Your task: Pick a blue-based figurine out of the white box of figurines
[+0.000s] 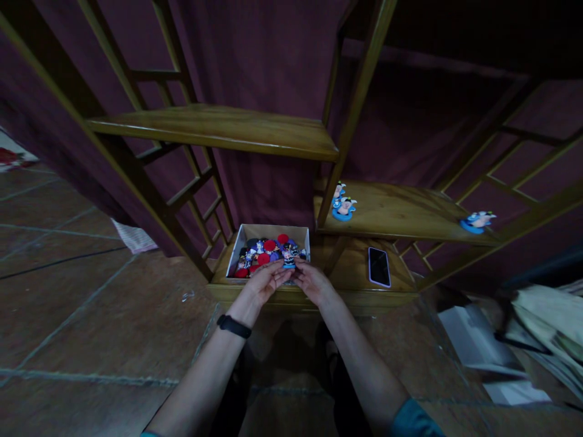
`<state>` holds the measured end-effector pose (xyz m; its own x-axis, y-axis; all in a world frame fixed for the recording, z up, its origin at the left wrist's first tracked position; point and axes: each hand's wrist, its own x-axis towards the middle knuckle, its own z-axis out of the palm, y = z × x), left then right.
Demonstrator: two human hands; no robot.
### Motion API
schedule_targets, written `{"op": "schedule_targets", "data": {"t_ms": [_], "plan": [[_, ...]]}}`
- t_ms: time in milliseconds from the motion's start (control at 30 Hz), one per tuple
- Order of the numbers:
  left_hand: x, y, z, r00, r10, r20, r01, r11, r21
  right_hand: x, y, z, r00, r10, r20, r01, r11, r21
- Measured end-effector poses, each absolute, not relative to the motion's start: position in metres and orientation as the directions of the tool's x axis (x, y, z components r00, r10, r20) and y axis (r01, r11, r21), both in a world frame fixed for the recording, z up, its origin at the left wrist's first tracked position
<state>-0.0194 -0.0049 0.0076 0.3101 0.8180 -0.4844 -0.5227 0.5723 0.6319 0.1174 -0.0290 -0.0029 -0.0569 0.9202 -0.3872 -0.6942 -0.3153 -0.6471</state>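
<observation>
Between the fingers of my left hand (269, 280) and my right hand (312, 282) stands a small figurine (289, 260) with a blue base. Both hands hold it from the sides, just above the near edge of an open box (232, 260). Several other figurines (269, 245) with red, purple and dark parts lie jumbled in that box. A black band (234, 326) circles my left wrist. Fine details of the held figurine are too small to make out.
A wooden shelf unit (214, 130) with lattice sides rises ahead. On its right shelf (392, 209) stand two blue-based pig figurines (344, 208) at the left and another figurine (478, 221) at the right. A phone (379, 267) lies on the lower board. Bags (546, 321) rest at right.
</observation>
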Motion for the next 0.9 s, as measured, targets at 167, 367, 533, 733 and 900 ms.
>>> {"op": "schedule_targets", "data": {"t_ms": [167,367,533,733,900], "plan": [[-0.027,-0.007,0.009,0.310,0.840,-0.445,-0.534,0.541,0.650,0.111,-0.028,-0.005,-0.079,0.923,-0.375,-0.688,-0.323,-0.650],[-0.034,-0.008,0.008,0.284,0.865,-0.413,-0.522,0.501,0.690,0.104,-0.027,-0.012,-0.100,0.930,-0.354,-0.675,-0.324,-0.663],[-0.036,-0.009,0.010,0.218,0.885,-0.411,-0.519,0.462,0.719,0.100,-0.026,-0.014,-0.112,0.939,-0.325,-0.640,-0.318,-0.700],[-0.037,-0.011,0.009,0.163,0.915,-0.368,-0.477,0.400,0.783,0.094,-0.028,-0.010,-0.105,0.955,-0.279,-0.636,-0.280,-0.719],[-0.036,-0.012,0.005,0.116,0.961,-0.253,-0.376,0.278,0.884,0.091,-0.028,-0.011,-0.066,0.961,-0.270,-0.636,-0.249,-0.730]]}}
